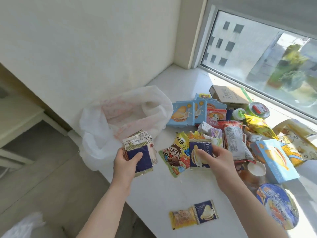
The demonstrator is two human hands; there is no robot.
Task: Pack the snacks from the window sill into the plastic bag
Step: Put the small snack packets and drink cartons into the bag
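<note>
So, we count one window sill (154, 194), one plastic bag (96, 127) lying open on it at 10 o'clock, and one snack pile (240, 134) at 2 o'clock. We see at least three light-blue boxes (181, 114) in the pile. Navy packets: three.

Left hand (125, 160) grips a sachet stack (137, 140) with the first navy packet (145, 162) on top. Its thumb is pressed on the packet's face, right at the bag's mouth. Right hand (216, 155) pinches the second navy packet (197, 163), thumb in front and fingers curled behind. That packet overlaps a cartoon packet (171, 157).

The loose navy packet (206, 211) lies at 6 o'clock, touching one yellow packet (182, 219). We also see one round blue lid (277, 205) at 4 o'clock, one cardboard box (229, 95) at 1 o'clock by the window and one paper cup (256, 169).
</note>
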